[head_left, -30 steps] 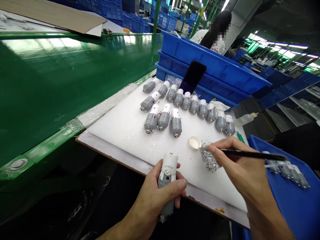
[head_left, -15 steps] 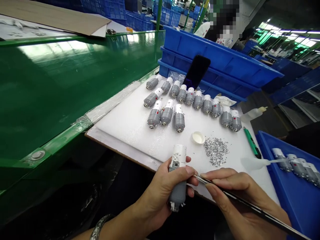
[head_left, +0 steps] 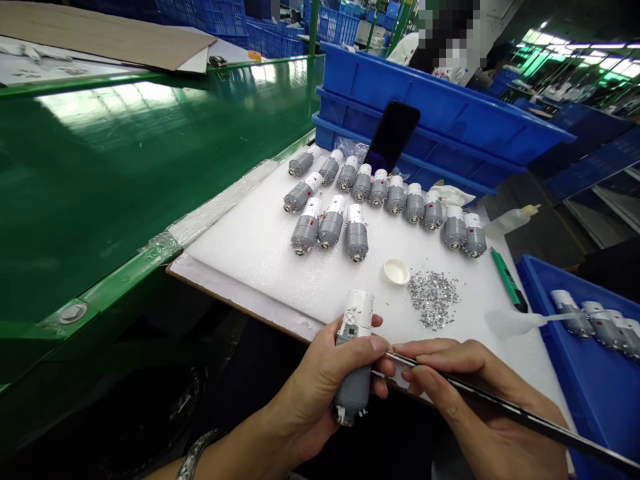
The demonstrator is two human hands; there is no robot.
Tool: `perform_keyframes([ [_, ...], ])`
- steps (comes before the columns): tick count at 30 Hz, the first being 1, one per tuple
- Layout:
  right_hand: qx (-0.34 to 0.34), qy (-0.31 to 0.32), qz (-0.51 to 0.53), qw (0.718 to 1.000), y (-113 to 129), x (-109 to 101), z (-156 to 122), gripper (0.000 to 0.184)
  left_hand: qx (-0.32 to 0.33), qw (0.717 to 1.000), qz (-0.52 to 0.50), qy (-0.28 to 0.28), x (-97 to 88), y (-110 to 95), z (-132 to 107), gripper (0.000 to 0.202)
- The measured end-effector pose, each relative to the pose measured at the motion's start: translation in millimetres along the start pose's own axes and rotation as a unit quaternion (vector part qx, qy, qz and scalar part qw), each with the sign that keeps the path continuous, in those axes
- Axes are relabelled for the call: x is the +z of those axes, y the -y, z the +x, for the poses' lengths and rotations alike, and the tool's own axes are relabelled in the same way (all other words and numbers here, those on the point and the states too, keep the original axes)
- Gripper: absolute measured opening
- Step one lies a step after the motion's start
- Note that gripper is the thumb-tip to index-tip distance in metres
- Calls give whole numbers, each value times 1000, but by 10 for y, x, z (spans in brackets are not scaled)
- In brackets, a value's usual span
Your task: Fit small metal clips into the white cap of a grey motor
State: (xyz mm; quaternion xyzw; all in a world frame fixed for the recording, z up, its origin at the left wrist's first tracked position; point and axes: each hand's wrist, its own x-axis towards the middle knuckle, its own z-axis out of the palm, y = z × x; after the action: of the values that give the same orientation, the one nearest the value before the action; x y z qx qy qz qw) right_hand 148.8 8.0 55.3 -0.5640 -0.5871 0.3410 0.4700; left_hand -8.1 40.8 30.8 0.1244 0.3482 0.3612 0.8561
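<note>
My left hand (head_left: 320, 380) is shut around a small grey DC motor (head_left: 355, 353) with a white end cap, held upright over the board's near edge. My right hand (head_left: 475, 393) grips long black tweezers (head_left: 480, 388), whose tip (head_left: 389, 355) sits just past my left thumb, close to the motor. Hidden behind my left fingers is the motor's middle. Beyond the hands, a pile of silver flakes (head_left: 433, 300) lies on a white foam board (head_left: 250, 267), next to a small white cap (head_left: 397, 271). Several finished motors (head_left: 357, 233) stand in rows farther back.
A green conveyor belt (head_left: 125, 167) runs along the left. Stacked blue crates (head_left: 440, 113) and a dark phone (head_left: 393, 130) stand behind the board. At right are a blue tray of motors (head_left: 590, 327), a white scoop (head_left: 515, 323), a green pen-like tool (head_left: 507, 280) and a squeeze bottle (head_left: 510, 221).
My right hand has moved from the silver flakes down to the motor in my left hand, with the tweezers. The motor has shifted slightly right, and the view has tilted.
</note>
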Motion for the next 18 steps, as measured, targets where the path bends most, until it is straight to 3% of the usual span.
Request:
perform_keyframes([
  [18,-28,33,16,999,-15,-22,11,12,-26,999,20,28,-76,10,14,45],
])
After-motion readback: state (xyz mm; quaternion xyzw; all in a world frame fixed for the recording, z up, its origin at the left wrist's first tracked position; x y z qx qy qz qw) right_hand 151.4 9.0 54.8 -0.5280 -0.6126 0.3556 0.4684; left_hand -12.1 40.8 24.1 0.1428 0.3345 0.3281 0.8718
